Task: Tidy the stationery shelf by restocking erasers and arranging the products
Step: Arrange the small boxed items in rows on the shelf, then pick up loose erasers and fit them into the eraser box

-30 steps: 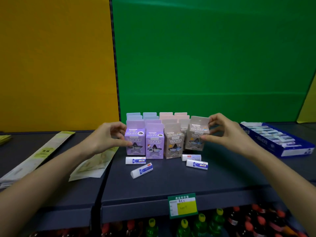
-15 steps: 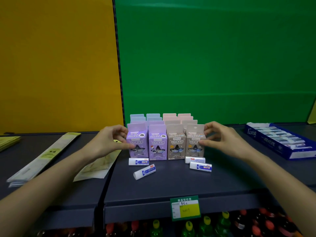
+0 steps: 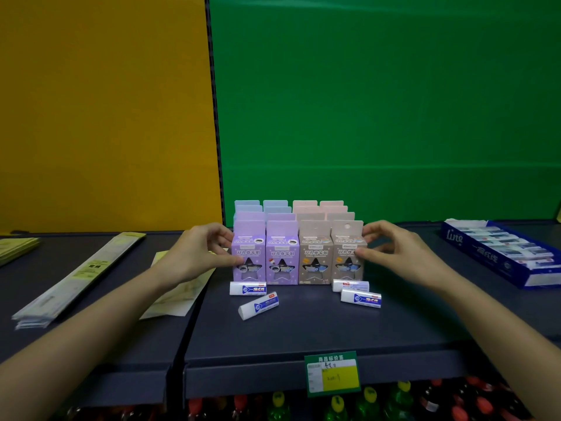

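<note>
Head view: the left hand (image 3: pixel 194 256) and right hand (image 3: pixel 397 256) bracket a block of small upright boxes (image 3: pixel 297 253) on the dark shelf (image 3: pixel 303 329), fingertips pressed on the outer purple box (image 3: pixel 249 259) and the outer tan box (image 3: pixel 347 258), grasping nothing else. In my judgement, squeezing the row too hard could tip a light carton forward onto the erasers just in front. Four loose erasers (image 3: pixel 303 294) lie flat there: the left eraser (image 3: pixel 248 288) runs side to side, the angled eraser (image 3: pixel 259 305) points its blunt end toward the near left, and two more (image 3: pixel 360 298) lie nearly side to side, one slightly behind the other. The blue eraser tray (image 3: pixel 501 253) sits well apart at right, long axis running away and leftward.
</note>
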Motion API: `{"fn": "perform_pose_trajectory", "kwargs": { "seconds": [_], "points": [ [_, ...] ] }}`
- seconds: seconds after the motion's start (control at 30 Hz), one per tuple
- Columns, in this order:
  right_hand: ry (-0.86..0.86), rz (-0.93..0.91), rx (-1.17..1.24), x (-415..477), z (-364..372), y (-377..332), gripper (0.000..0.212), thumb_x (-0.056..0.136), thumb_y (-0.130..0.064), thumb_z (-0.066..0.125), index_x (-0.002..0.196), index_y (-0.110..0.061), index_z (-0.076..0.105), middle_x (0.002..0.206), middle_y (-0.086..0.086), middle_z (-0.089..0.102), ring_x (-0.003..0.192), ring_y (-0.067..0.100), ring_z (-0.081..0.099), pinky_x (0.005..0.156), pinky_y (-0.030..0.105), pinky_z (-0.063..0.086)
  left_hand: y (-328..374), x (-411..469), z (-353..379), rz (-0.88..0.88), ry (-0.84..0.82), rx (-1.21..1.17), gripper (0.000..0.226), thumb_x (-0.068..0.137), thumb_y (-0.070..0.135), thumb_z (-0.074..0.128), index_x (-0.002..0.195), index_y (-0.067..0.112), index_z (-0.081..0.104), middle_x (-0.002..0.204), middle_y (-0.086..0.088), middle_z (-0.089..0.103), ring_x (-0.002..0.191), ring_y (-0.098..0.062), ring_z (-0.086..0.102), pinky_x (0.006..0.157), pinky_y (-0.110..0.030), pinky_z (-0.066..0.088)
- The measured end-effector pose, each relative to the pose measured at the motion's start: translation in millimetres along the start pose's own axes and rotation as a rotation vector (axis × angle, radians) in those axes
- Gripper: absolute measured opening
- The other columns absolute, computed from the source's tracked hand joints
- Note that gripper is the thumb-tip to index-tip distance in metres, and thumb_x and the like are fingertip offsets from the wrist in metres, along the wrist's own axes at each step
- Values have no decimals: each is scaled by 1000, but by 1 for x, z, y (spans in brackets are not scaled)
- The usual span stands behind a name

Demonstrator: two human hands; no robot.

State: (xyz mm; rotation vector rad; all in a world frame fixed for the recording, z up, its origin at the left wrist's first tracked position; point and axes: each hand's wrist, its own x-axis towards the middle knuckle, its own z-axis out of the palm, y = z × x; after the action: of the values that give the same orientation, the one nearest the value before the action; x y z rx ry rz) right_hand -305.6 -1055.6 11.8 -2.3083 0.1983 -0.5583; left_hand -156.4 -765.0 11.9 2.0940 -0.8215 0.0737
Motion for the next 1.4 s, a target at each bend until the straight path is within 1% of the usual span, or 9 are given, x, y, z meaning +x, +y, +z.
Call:
{"fn": "perform_pose_trajectory", "kwargs": {
  "seconds": [0.13,0.23,0.33,0.47,0.77,0.9,1.03,1.2,1.4],
  "points": [
    [4,33,-85,-6,-4,-1,42,75,-32,72,109,-20,49,99,-9,57,83,13,63,68,19,46,3,-5,-4,-39,31,51,42,61,25,83,90,11,56,92,-9,67,77,-25,66,68,-31,49],
    [18,17,-136,-20,-12,3,32,75,-30,72,97,-20,51,94,-8,59,81,16,60,68,20,45,4,-23,-7,36,78,157,40,61,46,74,81,16,55,82,-3,65,76,-21,63,70,-40,52],
    [-103,-34,-182,-36,-12,3,22,76,-31,71,91,-26,57,95,-10,62,80,7,60,70,19,47,8,-43,-1,96,-4,286,61,58,78,52,83,23,60,85,7,65,80,-11,60,74,-35,53],
    [-236,-87,-363,-44,1,3,34,79,-46,63,110,-34,56,110,-19,58,99,3,56,85,23,48,7,-55,15,150,-88,527,94,45,96,19,103,31,55,99,14,57,91,-6,51,77,-23,41],
    [-238,-189,-740,-49,20,-8,43,89,-53,41,127,-32,41,124,-12,48,117,10,46,92,33,45,11,-52,40,275,-199,687,89,59,86,16,113,24,48,111,6,48,105,-11,45,83,-21,35],
    [-266,-259,-905,-45,25,-16,42,92,-48,35,125,-23,41,126,-3,50,117,15,47,91,31,44,15,-46,36,359,-331,760,68,71,65,9,109,21,44,112,1,48,104,-16,49,89,-29,42],
    [-323,-305,-1011,-41,27,-26,32,92,-35,35,115,-16,43,122,3,51,113,21,50,86,33,43,24,-40,38,322,-434,790,20,89,37,35,91,17,37,95,-1,41,85,-18,43,78,-30,39],
    [-381,-274,-968,-38,31,-25,31,96,-37,31,112,-13,43,121,4,49,112,21,49,90,36,44,22,-41,43,319,-457,704,16,94,26,37,96,11,39,93,1,32,82,-14,31,70,-20,20],
    [-349,-170,-800,-46,35,-21,20,97,-36,32,89,-17,32,97,1,44,89,19,47,79,31,38,12,-47,43,381,-393,637,13,96,29,32,91,18,33,98,0,37,89,-15,37,77,-19,26]
  ]
}}
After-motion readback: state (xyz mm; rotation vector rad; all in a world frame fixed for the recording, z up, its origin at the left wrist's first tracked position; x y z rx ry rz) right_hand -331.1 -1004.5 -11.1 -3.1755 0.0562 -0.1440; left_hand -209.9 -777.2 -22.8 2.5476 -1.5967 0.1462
